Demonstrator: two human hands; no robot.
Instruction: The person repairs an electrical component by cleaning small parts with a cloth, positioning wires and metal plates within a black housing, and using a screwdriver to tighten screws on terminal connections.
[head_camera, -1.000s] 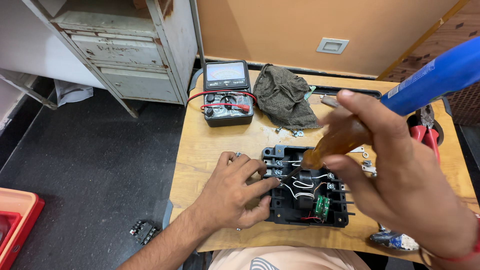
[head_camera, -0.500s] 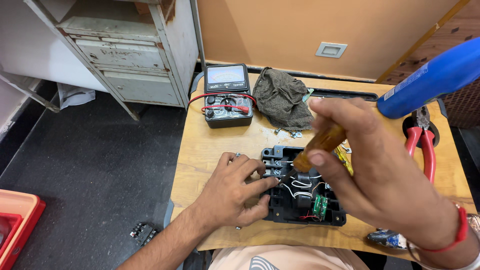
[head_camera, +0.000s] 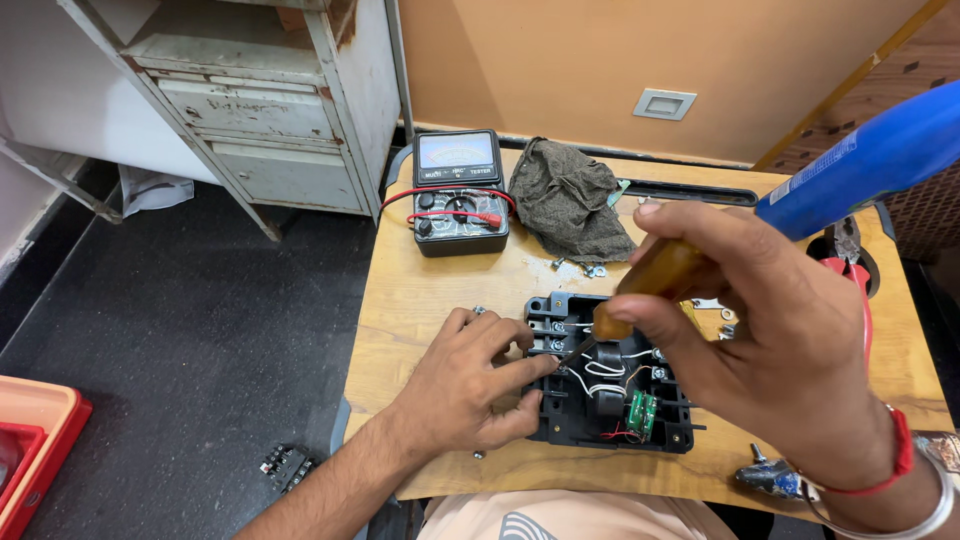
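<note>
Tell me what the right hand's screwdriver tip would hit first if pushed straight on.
Probably a terminal screw at the left edge of the black housing, just beside the left hand's fingertips; depth is hard to judge. The right hand holds the screwdriver.

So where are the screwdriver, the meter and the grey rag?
screwdriver (head_camera: 655, 280), head view, on its amber handle in the right hand.
meter (head_camera: 458, 153), head view, on its dial window.
grey rag (head_camera: 570, 200), head view, on the crumpled middle.

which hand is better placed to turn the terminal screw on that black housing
Right. The right hand already grips the amber-handled screwdriver, its tip down at the terminals of the black housing. The left hand is pressed on the housing's left edge, steadying it.
</note>
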